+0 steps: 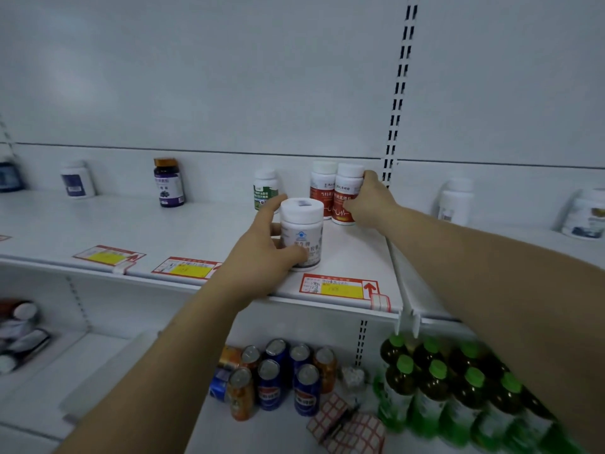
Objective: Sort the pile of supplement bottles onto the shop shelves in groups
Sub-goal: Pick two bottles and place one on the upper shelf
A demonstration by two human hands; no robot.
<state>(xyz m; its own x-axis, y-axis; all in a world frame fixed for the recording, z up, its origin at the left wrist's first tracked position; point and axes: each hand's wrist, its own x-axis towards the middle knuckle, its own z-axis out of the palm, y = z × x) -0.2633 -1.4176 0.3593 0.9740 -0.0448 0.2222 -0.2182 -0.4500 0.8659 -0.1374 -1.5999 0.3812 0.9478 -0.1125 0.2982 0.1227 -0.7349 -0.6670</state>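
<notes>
Left hand (262, 245) clasps the near white bottle (302, 237), right hand (371, 201) the far red-label bottle (345, 194); likely light, rigid plastic, best gripped mid-body.

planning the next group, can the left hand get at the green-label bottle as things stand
Likely yes, once freed: the left hand grips a white bottle now, and the green-label bottle stands upright just beyond it, with nothing between them.
</notes>
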